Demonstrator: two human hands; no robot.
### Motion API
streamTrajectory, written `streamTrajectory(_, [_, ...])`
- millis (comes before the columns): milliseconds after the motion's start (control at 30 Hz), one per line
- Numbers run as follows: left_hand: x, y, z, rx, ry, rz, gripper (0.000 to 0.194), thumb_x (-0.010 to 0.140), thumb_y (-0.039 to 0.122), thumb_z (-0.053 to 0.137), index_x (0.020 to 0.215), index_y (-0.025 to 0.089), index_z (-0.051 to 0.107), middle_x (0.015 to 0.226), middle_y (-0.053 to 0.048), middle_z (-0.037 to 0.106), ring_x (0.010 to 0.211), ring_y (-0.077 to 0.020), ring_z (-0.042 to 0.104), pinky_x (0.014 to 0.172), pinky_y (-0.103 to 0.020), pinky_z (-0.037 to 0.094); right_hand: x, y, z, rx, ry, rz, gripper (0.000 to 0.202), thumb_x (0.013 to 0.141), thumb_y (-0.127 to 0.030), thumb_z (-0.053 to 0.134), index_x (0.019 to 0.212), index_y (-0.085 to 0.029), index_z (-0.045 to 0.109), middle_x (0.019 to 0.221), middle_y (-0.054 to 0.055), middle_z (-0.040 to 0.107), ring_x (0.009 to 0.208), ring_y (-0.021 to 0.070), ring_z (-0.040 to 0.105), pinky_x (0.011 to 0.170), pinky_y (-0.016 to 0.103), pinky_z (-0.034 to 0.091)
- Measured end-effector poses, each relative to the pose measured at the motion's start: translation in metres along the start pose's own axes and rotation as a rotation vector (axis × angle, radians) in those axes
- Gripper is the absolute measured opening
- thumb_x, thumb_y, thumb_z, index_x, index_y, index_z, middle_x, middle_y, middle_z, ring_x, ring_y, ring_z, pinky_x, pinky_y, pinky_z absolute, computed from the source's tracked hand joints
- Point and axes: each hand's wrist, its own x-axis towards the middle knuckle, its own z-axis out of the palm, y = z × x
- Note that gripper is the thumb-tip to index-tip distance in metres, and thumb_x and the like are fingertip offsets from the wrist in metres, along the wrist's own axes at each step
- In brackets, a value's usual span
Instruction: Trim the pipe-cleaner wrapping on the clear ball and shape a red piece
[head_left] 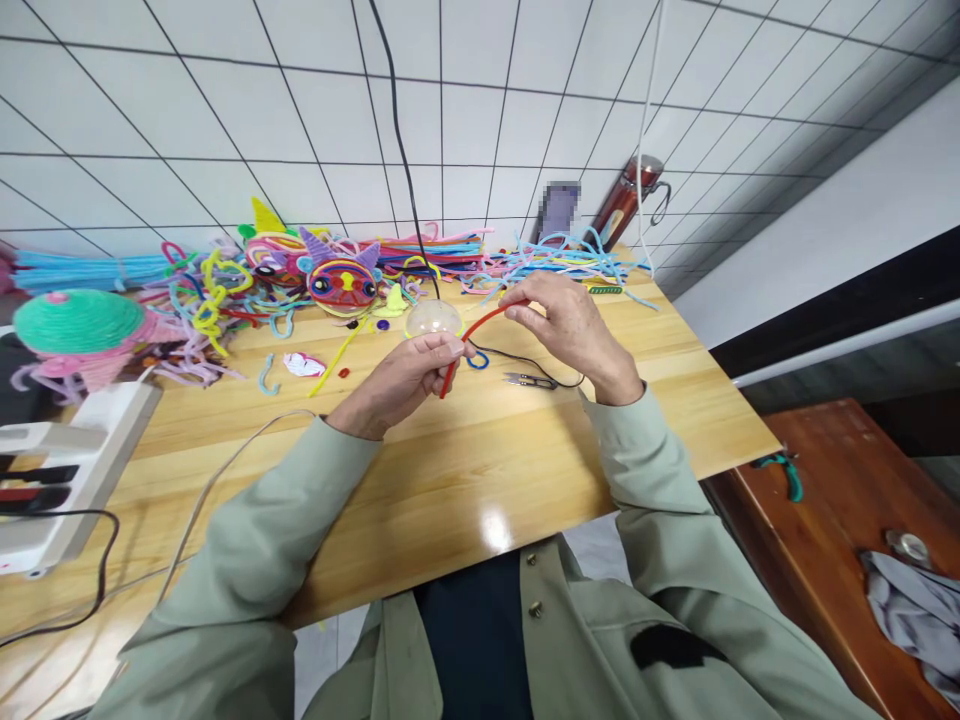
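A red pipe cleaner [484,322] curves between my two hands above the table. My left hand [420,372] pinches it near its lower end, which sticks out below the fingers. At its upper end, the fingertips of my right hand [559,320] are closed on it. Just behind my left hand stands a clear plastic dome [433,318] with a yellow-green rim. A blue ring [478,359] lies between the hands on the wood. Small thread snips [531,381] rest below my right hand.
Along the tiled wall lie bundles of coloured pipe cleaners [442,250] and a red animal-face figure [343,285]. A green and pink figure [79,325] and a white power strip [82,480] are at left. A brown flask [628,200] leans at back right. Cables cross the table [480,470].
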Motion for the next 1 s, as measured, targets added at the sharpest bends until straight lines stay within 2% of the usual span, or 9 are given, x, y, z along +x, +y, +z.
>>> streamTrajectory(167, [0.000,0.001,-0.001,-0.005,-0.007,-0.012,0.048,0.082,0.059,0.098,0.092,0.015,0.081,0.062,0.003,0.051,0.054,-0.0103,0.040,0.052,-0.025,0.034,0.000,0.003,-0.001,0.023,0.020,0.025,0.016,0.110,-0.026,0.070,0.109,-0.024,0.085,0.111,0.007,0.086,0.104,0.0275,0.075,0.103,0.046,0.056])
streamTrajectory(267, [-0.001,0.003,0.001,0.006,-0.026,0.003,0.049,0.088,0.060,0.095,0.096,0.014,0.080,0.064,0.004,0.048,0.055,-0.0099,0.038,0.052,-0.024,0.030,0.001,-0.001,0.003,0.024,0.010,-0.001,0.016,0.111,-0.028,0.070,0.108,-0.024,0.085,0.109,0.008,0.085,0.103,0.0273,0.073,0.101,0.045,0.056])
streamTrajectory(367, [-0.001,0.004,0.002,-0.005,-0.041,0.011,0.051,0.086,0.061,0.097,0.097,0.014,0.078,0.064,0.005,0.045,0.056,-0.0089,0.035,0.052,-0.022,0.027,0.001,-0.005,0.008,0.012,-0.011,-0.031,0.018,0.113,-0.030,0.069,0.107,-0.024,0.085,0.104,0.007,0.083,0.100,0.0265,0.072,0.097,0.043,0.054])
streamTrajectory(533, [0.000,0.001,0.005,-0.050,-0.015,0.016,0.056,0.082,0.066,0.097,0.092,0.015,0.079,0.071,0.002,0.052,0.057,-0.0090,0.042,0.051,-0.022,0.032,0.001,-0.012,0.017,0.026,-0.018,-0.067,0.019,0.114,-0.028,0.067,0.109,-0.024,0.085,0.102,0.006,0.082,0.098,0.0249,0.072,0.095,0.040,0.055])
streamTrajectory(633, [0.000,-0.001,0.005,-0.056,0.006,0.036,0.054,0.081,0.064,0.099,0.087,0.014,0.079,0.069,0.002,0.052,0.056,-0.0086,0.044,0.052,-0.022,0.036,0.001,-0.013,0.020,0.036,-0.016,-0.068,0.018,0.113,-0.029,0.069,0.109,-0.024,0.085,0.101,0.006,0.083,0.099,0.0251,0.074,0.096,0.040,0.056])
streamTrajectory(833, [0.001,-0.001,0.000,-0.114,-0.001,0.100,0.053,0.081,0.061,0.102,0.088,0.014,0.081,0.060,0.005,0.048,0.052,-0.0081,0.041,0.052,-0.021,0.037,0.000,-0.006,0.015,0.013,0.010,0.015,0.022,0.112,-0.033,0.068,0.126,-0.024,0.083,0.123,0.010,0.087,0.115,0.0290,0.079,0.110,0.046,0.059])
streamTrajectory(1000, [0.004,-0.003,0.000,-0.190,0.088,0.156,0.050,0.076,0.055,0.108,0.087,0.014,0.081,0.061,0.005,0.051,0.055,-0.0083,0.045,0.051,-0.020,0.040,0.000,-0.014,0.010,-0.064,0.245,0.077,0.035,0.110,-0.047,0.072,0.139,-0.027,0.077,0.150,0.014,0.078,0.146,0.0365,0.067,0.128,0.061,0.050])
